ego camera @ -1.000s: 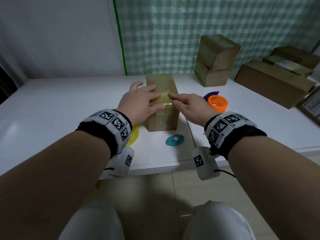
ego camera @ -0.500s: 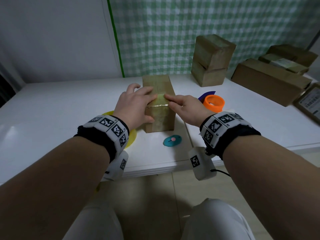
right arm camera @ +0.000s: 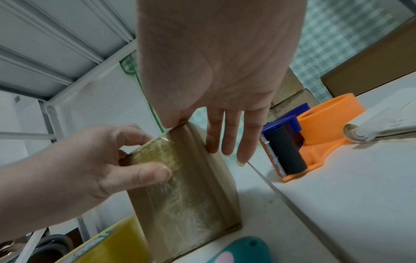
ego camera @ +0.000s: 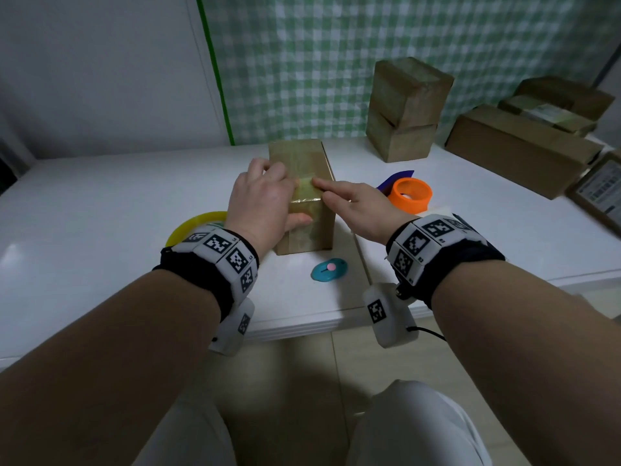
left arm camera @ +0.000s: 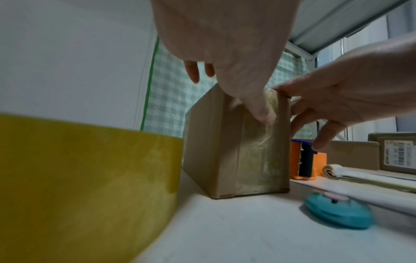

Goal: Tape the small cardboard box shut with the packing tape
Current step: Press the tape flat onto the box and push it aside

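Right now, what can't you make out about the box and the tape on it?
Head view: the left hand covers the near left corner of the box and part of the tape strip.
Every view: the box's far end faces away.
Tape roll: the left wristband hides most in the head view; cut off and blurred in the left wrist view.

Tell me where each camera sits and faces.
Head: worn on the head, facing forward and down at the small cardboard box; left hand and right hand show.
Left wrist: faces along the left hand at the box's taped front.
Right wrist: faces along the right hand at the same face.
Shared: both wrist views catch the orange tape dispenser and the opposite hand.
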`<state>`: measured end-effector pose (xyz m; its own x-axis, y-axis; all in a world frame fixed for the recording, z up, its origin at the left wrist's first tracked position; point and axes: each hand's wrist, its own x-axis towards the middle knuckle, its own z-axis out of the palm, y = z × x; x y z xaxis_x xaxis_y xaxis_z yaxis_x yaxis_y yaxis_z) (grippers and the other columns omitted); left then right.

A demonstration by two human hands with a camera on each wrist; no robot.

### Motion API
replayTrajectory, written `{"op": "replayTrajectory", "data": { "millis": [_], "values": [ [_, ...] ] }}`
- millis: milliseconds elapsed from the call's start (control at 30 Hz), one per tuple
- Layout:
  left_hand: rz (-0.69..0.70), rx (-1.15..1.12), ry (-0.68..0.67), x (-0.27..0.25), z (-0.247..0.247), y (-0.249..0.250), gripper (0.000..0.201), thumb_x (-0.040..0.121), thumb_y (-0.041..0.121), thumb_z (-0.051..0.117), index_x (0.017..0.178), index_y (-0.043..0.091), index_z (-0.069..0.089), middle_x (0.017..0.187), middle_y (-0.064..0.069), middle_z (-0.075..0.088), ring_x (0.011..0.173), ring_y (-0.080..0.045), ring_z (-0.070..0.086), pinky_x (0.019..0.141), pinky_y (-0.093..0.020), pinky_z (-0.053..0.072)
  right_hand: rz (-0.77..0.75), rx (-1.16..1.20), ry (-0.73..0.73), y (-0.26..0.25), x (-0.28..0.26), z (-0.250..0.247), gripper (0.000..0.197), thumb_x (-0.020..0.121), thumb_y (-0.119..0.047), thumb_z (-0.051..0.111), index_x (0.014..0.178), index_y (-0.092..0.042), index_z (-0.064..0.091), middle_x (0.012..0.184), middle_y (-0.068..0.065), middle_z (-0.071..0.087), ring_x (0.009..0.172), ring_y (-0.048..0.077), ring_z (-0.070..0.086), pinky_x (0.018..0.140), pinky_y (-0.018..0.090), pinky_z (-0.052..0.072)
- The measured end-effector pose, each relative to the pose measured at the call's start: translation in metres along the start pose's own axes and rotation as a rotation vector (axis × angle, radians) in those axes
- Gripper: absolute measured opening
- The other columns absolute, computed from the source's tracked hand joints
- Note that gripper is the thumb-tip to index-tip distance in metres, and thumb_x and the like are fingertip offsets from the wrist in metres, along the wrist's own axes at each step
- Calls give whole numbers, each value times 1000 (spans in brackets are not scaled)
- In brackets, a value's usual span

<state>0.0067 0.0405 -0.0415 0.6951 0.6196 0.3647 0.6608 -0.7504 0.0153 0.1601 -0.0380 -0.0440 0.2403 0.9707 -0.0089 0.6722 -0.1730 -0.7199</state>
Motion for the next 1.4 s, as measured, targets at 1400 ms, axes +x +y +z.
{"op": "replayTrajectory", "data": {
  "millis": [1400],
  "values": [
    [17, -24, -72, 2, -11, -12, 53, 73, 48, 69, 119, 22, 63, 109, 0, 64, 109, -25, 45, 89, -37, 45, -143, -662, 61, -32, 12, 1, 60, 82, -56, 57, 139, -39, 43, 145, 1, 39, 132, 25, 32, 100, 44, 43]
  ]
}}
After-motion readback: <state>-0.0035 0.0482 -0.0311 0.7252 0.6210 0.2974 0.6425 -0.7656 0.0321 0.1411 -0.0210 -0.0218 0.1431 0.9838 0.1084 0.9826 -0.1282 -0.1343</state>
